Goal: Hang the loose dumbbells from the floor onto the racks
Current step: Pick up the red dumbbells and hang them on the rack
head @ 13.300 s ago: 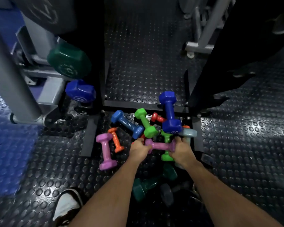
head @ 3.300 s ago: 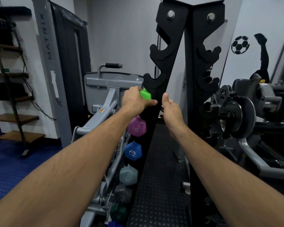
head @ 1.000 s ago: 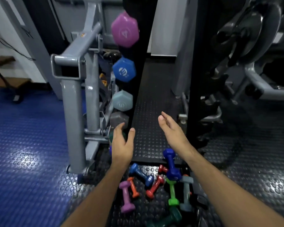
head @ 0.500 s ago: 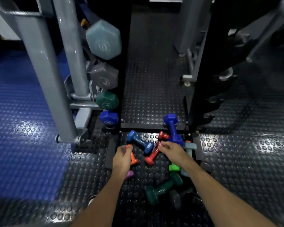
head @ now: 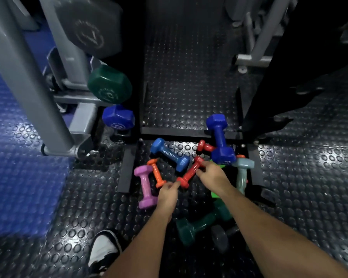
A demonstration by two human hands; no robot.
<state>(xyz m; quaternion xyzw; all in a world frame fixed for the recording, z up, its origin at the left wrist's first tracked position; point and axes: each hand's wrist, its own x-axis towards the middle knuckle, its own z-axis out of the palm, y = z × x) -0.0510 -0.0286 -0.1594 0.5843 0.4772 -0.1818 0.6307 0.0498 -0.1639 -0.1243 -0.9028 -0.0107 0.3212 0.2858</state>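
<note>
**Both hands on the red dumbbell in the floor pile**

The left hand (head: 167, 194) pinches the near end of a small red dumbbell (head: 189, 172), fingers curled at its lower head. The right hand (head: 213, 176) closes its fingertips round the same dumbbell's far end, by the upper head. The dumbbell lies slanted on the studded rubber floor (head: 309, 177) among the loose pile: an orange dumbbell (head: 156, 173) and a pink dumbbell (head: 145, 187) just to its left, a blue dumbbell (head: 170, 154) above it, a large dark-blue dumbbell (head: 220, 137) resting over a second red dumbbell (head: 204, 146), a pale grey-blue dumbbell (head: 241, 173) to the right, a dark green dumbbell (head: 201, 223) nearer the person. On the rack (head: 137, 81) at left hang a green head (head: 110, 84) and a blue head (head: 118, 117)
</note>
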